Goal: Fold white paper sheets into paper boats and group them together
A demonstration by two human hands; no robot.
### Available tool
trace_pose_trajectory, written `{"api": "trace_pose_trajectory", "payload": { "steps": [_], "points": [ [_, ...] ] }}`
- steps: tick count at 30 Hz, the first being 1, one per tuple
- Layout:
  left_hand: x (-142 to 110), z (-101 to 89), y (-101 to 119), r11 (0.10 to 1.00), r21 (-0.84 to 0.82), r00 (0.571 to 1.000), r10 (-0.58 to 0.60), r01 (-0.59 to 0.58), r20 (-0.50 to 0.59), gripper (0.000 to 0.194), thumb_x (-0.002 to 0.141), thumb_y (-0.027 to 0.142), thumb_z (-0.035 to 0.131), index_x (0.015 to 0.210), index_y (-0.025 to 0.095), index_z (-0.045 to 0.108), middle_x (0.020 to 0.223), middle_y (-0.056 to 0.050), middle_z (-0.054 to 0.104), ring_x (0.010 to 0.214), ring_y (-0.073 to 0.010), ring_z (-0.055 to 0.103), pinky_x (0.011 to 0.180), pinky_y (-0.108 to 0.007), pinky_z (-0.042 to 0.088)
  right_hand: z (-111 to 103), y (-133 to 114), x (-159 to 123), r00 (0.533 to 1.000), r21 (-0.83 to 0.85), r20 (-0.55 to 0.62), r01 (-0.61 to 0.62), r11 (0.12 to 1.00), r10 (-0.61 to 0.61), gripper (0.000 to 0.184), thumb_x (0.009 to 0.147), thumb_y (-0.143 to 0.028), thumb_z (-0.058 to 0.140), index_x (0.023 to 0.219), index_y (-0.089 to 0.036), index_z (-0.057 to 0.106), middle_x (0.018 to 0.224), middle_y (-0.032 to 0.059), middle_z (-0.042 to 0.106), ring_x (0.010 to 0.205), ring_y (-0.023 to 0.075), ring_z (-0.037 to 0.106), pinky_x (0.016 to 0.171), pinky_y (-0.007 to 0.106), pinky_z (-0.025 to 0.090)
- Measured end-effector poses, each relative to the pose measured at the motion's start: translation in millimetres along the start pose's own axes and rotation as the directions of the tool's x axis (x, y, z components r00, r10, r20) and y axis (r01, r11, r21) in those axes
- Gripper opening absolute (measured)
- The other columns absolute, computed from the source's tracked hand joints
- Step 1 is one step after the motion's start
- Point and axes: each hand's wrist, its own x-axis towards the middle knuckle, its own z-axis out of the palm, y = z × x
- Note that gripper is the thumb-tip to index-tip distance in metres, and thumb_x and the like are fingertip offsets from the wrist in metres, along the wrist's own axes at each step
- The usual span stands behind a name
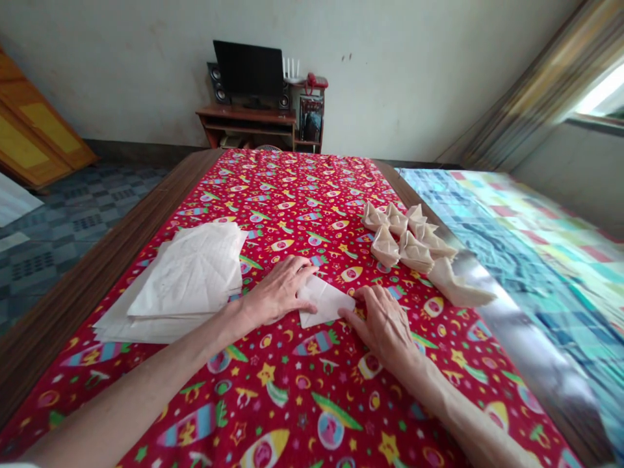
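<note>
A small folded white paper (325, 300) lies on the red patterned cloth (302, 390) in front of me. My left hand (277, 289) rests on its left side with the fingers stretched flat, pressing it down. My right hand (383, 322) lies flat at its right edge, fingertips touching the paper. Neither hand grips anything.
A stack of white paper sheets (185, 279) lies to the left. Several folded paper boats (414, 244) sit at the right, near the table's edge. A bed with a colourful cover (536, 260) adjoins the right side. A desk with a monitor (249, 71) stands at the far wall.
</note>
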Motion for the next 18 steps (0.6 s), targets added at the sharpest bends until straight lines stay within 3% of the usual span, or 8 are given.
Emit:
{"api": "trace_pose_trajectory", "payload": {
  "steps": [12,18],
  "points": [
    [4.9,-4.7,0.4,0.999,-0.008,0.999,0.036,-0.036,0.010,0.057,0.067,0.050,0.075,0.112,0.020,0.056,0.106,-0.004,0.047,0.105,-0.0214,0.047,0.096,-0.037,0.043,4.3,1.8,-2.9,0.996,0.178,-0.067,0.076,0.981,-0.065,0.011,0.087,-0.031,0.056,0.089,-0.021,0.052,0.083,0.0036,0.056,0.077,0.0184,0.052,0.068,0.030,0.042],
    [7.4,-2.2,-2.0,0.997,0.017,0.997,0.074,-0.074,0.017,0.062,0.066,0.049,0.076,0.116,0.019,0.053,0.123,-0.008,0.044,0.118,-0.0251,0.042,0.102,-0.040,0.038,5.8,-4.3,5.2,0.999,0.220,-0.005,0.045,0.974,-0.045,0.013,0.085,-0.029,0.059,0.079,-0.021,0.051,0.074,0.0008,0.054,0.069,0.0161,0.050,0.062,0.028,0.038]
  ]
}}
